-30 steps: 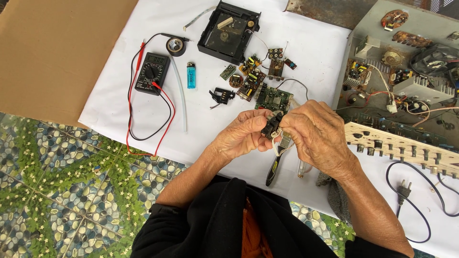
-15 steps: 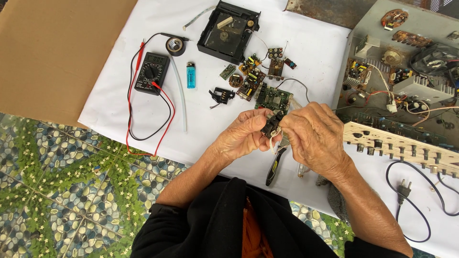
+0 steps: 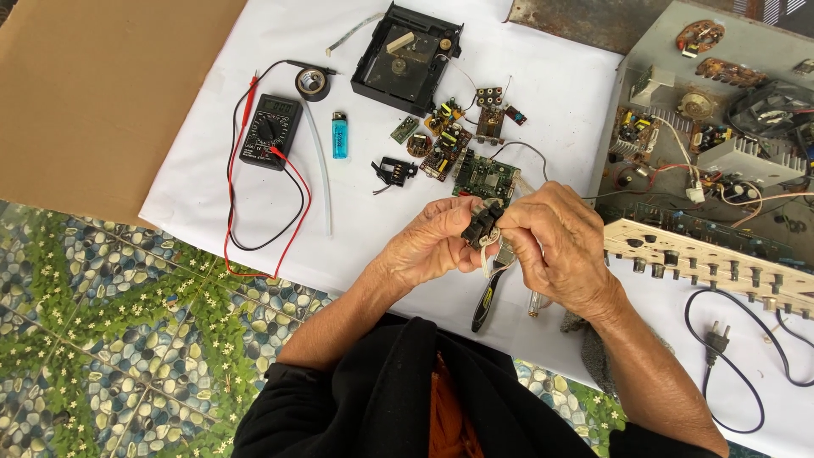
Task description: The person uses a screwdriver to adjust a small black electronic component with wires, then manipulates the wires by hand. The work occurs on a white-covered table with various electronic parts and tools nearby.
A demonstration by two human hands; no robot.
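Hands meet at the middle of the view, and we see both forearms rising from black sleeves and converging above the white sheet [image 3: 543, 110]. Our left hand [image 3: 428, 246] comes in from the lower left, wrist slightly bent, with its fingers curled inward and closed on a small black component [image 3: 483, 223]. Our right hand [image 3: 564, 246] comes in from the lower right, knuckles up, with its thumb and forefinger pinched on the same piece from the other side. The component is therefore held between both hands, lifted clear of the sheet, just in front of a green circuit board [image 3: 485, 176].

Below the hands, pliers with black and yellow handles [image 3: 487, 298] stick out toward the body; we cannot tell whether a finger holds them or they simply lie on the sheet.

Further out on the sheet lie several smaller circuit boards [image 3: 447, 153], a black plastic tray [image 3: 407, 55], a blue lighter [image 3: 339, 135], a roll of black tape [image 3: 312, 83] and a black multimeter [image 3: 270, 131] with red and black leads. To the right stands an opened amplifier chassis [image 3: 721, 127], with a black power plug [image 3: 717, 341] near it.
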